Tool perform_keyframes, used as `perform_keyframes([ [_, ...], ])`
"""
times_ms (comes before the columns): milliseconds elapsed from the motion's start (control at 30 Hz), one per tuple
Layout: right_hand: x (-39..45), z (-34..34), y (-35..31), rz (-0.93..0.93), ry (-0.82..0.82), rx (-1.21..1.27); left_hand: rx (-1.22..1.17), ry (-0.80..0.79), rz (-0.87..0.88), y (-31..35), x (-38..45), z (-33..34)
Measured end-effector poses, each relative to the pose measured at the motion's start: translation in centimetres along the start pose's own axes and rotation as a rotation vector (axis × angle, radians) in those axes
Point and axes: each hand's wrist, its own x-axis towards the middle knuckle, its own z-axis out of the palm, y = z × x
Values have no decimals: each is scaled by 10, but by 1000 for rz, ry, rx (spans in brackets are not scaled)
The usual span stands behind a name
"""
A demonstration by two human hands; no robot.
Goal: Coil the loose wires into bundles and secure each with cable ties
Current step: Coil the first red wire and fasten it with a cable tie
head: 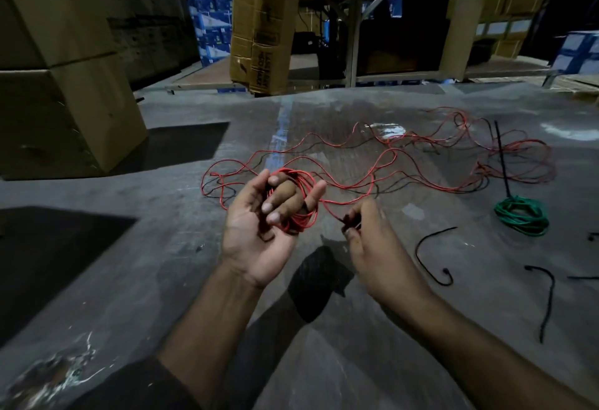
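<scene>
My left hand [259, 231] is palm-up above the grey floor with a small coil of red and black wire [299, 215] looped around its curled fingers. My right hand [372, 241] pinches the same wire just right of the coil, and a short taut stretch runs between the two hands. Beyond them the loose red and black wire [405, 163] sprawls in tangled loops across the floor. A green wire bundle [522, 215] lies coiled at the right with a long black cable tie [501, 158] leading away from it.
Loose black cable ties [432, 254] [547, 299] lie on the floor at the right. A dark wire bundle [316, 280] sits below my hands. Stacked cardboard boxes [64, 69] stand at the left, a tall carton [259, 21] and metal shelving [353, 21] behind.
</scene>
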Motion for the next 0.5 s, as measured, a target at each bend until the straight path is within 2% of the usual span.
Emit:
perform_keyframes([
  [133, -10, 10, -10, -57, -100, -58, 87, 116, 158, 0, 0, 8],
  [267, -20, 13, -13, -107, -186, -15, 246, 106, 178, 0, 0, 9],
  [500, -19, 5, -14, -208, -98, -198, 693, 126, 326, -9, 4, -1],
])
